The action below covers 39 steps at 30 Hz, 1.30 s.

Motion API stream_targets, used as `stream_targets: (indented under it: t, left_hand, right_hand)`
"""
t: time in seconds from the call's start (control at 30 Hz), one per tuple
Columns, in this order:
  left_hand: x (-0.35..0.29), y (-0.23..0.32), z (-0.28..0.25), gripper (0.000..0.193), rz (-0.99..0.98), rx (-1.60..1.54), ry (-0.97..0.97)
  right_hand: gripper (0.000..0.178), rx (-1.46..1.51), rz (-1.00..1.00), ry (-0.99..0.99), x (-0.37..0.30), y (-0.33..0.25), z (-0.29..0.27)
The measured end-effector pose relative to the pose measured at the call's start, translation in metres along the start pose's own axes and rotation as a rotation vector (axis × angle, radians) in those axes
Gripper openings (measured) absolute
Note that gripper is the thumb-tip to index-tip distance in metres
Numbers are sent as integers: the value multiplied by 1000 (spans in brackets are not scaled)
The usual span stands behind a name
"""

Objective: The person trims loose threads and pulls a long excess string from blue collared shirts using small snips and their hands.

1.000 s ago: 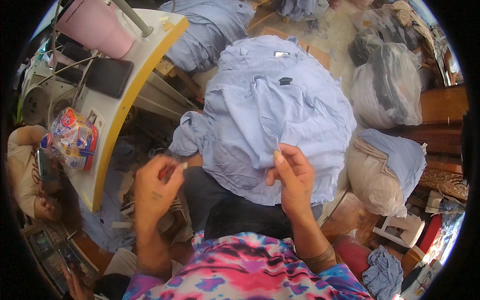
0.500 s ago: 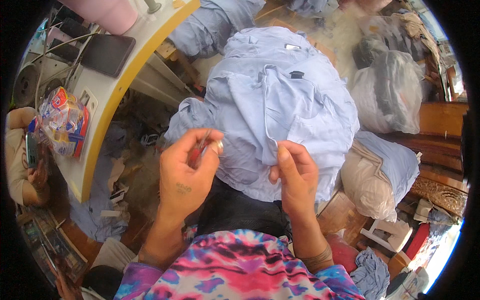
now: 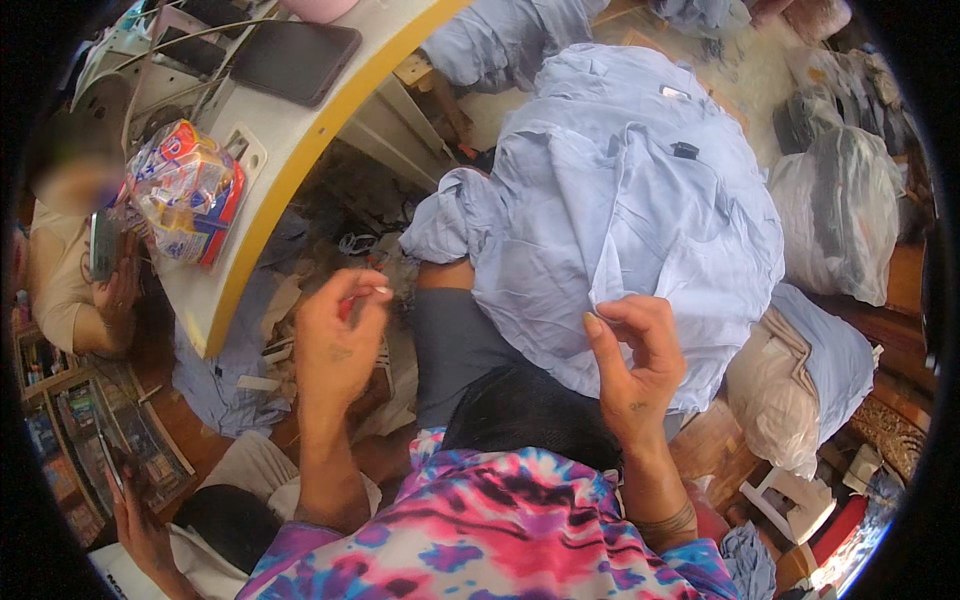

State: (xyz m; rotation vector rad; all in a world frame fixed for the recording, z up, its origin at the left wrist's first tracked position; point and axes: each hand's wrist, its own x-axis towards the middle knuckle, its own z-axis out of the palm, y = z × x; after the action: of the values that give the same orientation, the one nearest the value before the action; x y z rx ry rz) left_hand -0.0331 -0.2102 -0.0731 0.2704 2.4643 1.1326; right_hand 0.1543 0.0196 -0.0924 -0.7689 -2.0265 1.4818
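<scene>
Right hand (image 3: 632,355) pinches a fold of the light blue garment (image 3: 620,200), thumb and forefinger closed on the cloth edge, other fingers curled loosely behind. Garment is a big crumpled heap spreading up and away from those fingers, draped over the person's lap; a small dark tab sits on it far above the fingertips.

Left hand (image 3: 335,340) is lifted off the cloth, to the left of the garment's bunched corner, not touching it. Fingers (image 3: 372,292) drawn together at the tips, nearly closed, on something small and thin with a reddish bit showing; too small to tell what it is.

Beyond the left fingertips, up and left: white table with yellow edge (image 3: 290,180), a colourful snack packet (image 3: 185,190) and a dark phone (image 3: 295,60) on it. Below the left hand, paper scraps (image 3: 280,340) on the floor. Far right of the right fingers, a clear plastic bag (image 3: 835,220) of clothes. Another person's hand (image 3: 115,285) at the far left holds a phone.
</scene>
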Motion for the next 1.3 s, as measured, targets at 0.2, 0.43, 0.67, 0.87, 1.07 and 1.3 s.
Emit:
stream_targets:
  t: [0.2,0.43,0.67,0.87,1.07,1.3]
  left_hand:
    - [5,-13,11,16,148,205,61]
    - [9,35,-13,13,410,67,496]
    - [65,62,-41,12,491,514,623]
    - [73,47,-48,24,423,421,680]
    - [66,61,-35,36,408,406,660]
    - [-17,47,35,28,145,-178,13]
  right_hand:
    - [17,-194,-93,20,-7,-13,-6]
    - [13,342,383,-9,-34,-13,-18]
    - [52,1200,868,-204,-25,-16,2]
    - [57,1547,1005,-106,0,-22,18]
    - [42,1595,955,-68,8,-6,11]
    - [23,1381,919,37,-4,8,18]
